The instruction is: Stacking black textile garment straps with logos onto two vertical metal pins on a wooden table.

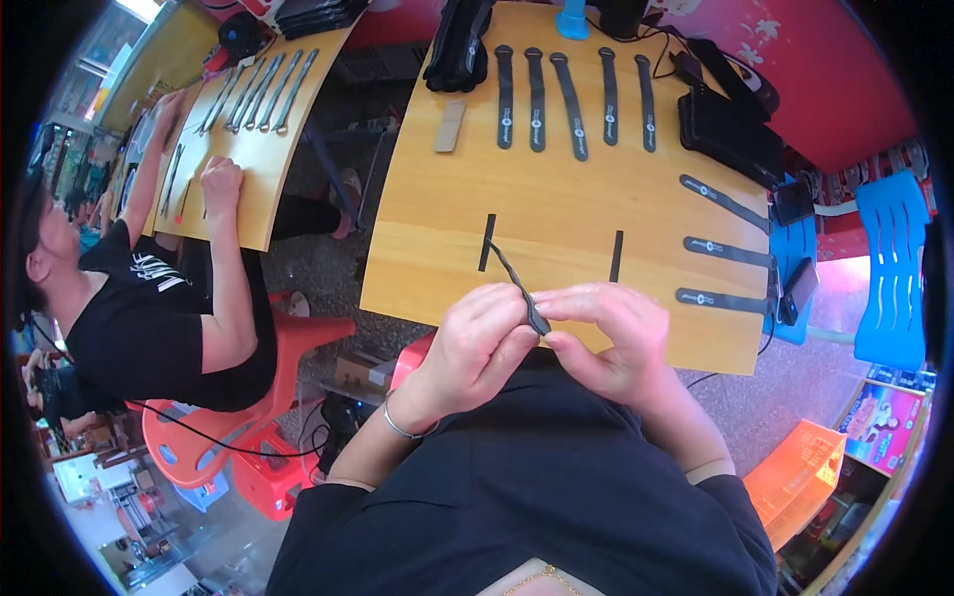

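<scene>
A dark grey strap [510, 268] is held in front of my chest, over the near edge of the wooden table [427, 228]. My left hand [482, 343] is closed around its lower part. The thumb and fingertips of my right hand [614, 333] pinch at its near, rounded end. The strap's thin far end points up and left toward a short black strip [487, 242] on the tabletop; a second black strip [615, 256] lies farther right. Beyond my hands, several matching straps [537, 99] with round looped ends lie in a row. More straps [730, 245] lie crosswise along the right edge.
A cardboard piece [450, 126] and a bundle of black straps [460, 45] sit at the far left. A black case [730, 134] lies far right, near a blue chair [887, 268]. At the left, a seated person [149, 308] works at another table with straps [268, 91].
</scene>
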A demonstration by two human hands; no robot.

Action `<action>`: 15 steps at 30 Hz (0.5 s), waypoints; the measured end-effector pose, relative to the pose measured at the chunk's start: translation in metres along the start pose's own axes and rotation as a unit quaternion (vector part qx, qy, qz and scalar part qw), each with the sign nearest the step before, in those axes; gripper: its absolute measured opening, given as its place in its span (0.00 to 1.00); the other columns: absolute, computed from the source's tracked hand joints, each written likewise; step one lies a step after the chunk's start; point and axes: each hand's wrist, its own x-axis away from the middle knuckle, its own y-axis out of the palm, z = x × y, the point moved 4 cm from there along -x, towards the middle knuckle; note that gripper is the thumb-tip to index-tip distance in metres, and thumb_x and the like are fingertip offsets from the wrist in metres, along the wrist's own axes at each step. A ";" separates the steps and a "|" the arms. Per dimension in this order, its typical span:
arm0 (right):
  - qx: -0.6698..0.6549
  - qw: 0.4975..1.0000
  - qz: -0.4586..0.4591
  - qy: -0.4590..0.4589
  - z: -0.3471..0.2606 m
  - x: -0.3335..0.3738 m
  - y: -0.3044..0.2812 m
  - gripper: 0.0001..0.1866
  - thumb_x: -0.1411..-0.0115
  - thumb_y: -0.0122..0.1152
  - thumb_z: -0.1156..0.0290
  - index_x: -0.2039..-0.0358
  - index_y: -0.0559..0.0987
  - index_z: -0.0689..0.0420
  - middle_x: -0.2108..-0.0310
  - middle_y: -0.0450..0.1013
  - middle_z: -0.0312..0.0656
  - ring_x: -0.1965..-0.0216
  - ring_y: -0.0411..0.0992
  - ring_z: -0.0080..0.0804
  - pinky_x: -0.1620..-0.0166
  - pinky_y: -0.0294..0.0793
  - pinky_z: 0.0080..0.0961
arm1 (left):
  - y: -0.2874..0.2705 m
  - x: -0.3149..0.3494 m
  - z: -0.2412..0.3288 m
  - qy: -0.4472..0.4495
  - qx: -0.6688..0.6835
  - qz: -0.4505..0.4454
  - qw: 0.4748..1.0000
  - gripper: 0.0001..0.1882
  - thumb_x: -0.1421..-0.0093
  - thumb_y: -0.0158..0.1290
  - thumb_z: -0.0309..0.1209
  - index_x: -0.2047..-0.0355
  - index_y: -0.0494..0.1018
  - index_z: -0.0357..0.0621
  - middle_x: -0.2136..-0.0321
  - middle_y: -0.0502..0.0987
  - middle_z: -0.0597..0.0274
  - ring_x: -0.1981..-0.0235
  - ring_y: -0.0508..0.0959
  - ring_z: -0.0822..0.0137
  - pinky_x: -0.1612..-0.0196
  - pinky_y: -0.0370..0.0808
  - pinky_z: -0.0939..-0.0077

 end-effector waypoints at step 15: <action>0.018 1.000 -0.006 -0.007 -0.004 -0.002 0.001 0.10 0.55 0.69 0.74 0.70 0.79 0.56 0.67 0.79 0.40 0.67 0.79 0.32 0.67 0.78 0.22 | 0.000 0.004 0.002 -0.069 0.097 0.014 0.993 0.08 0.39 0.43 0.25 0.73 0.68 0.35 0.78 0.68 0.55 0.76 0.69 0.54 0.71 0.66 0.66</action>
